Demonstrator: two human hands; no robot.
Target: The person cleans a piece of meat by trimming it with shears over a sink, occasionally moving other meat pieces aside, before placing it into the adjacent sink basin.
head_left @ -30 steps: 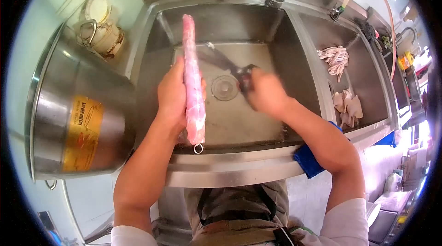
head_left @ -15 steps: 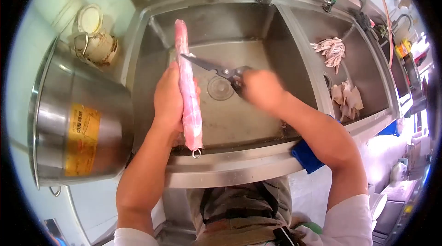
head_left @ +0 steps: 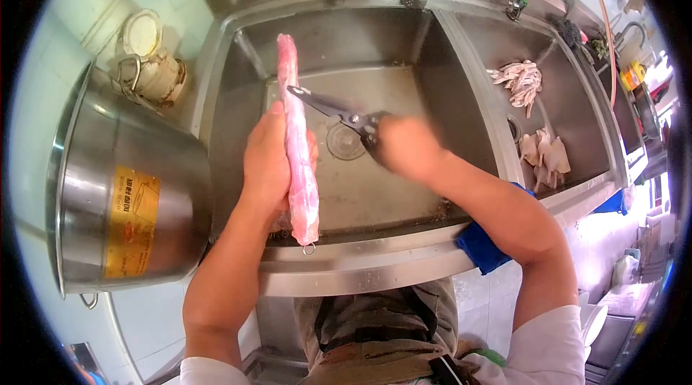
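Note:
My left hand (head_left: 268, 161) is wrapped round the middle of a long pink piece of meat (head_left: 299, 147), held nearly upright over the large sink basin (head_left: 389, 197). A small metal ring (head_left: 309, 249) sticks out of the meat's lower end. Black-handled scissors (head_left: 339, 112) are in my right hand (head_left: 407, 145), which is closed round their handles and slightly blurred. Their blades point left, and the tip touches the meat just above my left fingers. Whether the blades are parted is hard to tell.
A large steel pot (head_left: 130, 190) stands at the left, with a stained white tub (head_left: 158, 78) behind it. The right basin (head_left: 504, 39) holds pale strips (head_left: 520, 83) and flat pale pieces (head_left: 546, 158). A blue cloth (head_left: 483, 246) hangs on the front edge.
The lower end of the meat has shifted slightly down. The scissors' handles and my right hand have dropped a little, and the blades slant more steeply.

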